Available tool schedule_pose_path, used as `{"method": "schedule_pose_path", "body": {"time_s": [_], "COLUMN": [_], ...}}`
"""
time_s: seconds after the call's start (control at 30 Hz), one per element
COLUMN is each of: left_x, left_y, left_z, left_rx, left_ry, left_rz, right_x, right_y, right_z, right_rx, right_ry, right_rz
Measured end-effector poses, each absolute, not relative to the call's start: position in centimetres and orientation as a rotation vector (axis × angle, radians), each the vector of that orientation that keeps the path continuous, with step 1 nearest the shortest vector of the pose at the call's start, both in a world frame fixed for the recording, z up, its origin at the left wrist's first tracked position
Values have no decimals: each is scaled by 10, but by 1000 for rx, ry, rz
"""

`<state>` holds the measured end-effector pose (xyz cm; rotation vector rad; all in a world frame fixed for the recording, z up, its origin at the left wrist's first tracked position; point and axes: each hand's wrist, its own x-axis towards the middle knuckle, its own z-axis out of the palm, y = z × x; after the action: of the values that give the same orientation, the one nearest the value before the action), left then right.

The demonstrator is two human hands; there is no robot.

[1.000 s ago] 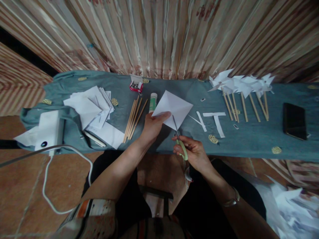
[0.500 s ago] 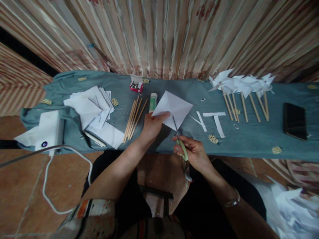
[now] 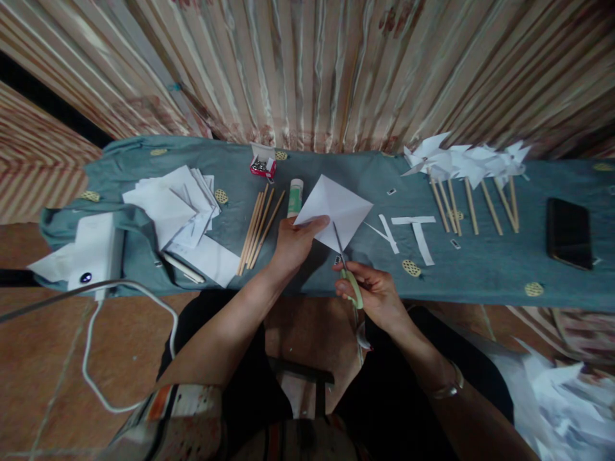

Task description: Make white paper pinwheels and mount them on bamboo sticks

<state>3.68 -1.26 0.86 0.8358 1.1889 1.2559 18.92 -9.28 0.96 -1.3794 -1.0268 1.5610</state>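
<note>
Hardly anything moved vs 0.5 s ago. L fingers pinch white sheet; it spreads just beyond & R of them, over worktop. R fingers curled round handle of scissors. Risk, prob.: L grip slips, skewing cut, or tip nicks L fingers. Sheet abt square, no clear long axis, one corner twd R fingers; scissors' axis runs fwd, slightly L.

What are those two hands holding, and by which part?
The left hand holds the white paper by its lower-left edge; the right hand holds the scissors by their green handle.
</note>
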Motion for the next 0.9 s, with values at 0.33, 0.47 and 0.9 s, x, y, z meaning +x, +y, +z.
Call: {"method": "schedule_pose_path", "body": {"time_s": [0.33,0.47,0.9], "left_x": [37,37,24], "left_y": [-13,-14,1], "left_z": [12,10,20], "left_rx": [759,812,746], "left_ry": [1173,1159,1149], "left_rz": [1254,1261,1362], "right_x": [189,189,207], "right_y": [-93,-94,-91], "right_z": [6,5,2], "right_rx": [-1374,-1373,-1305], "right_ry": [-1008,-985,-1250], "right_rz": [1548,1569,1600]}}
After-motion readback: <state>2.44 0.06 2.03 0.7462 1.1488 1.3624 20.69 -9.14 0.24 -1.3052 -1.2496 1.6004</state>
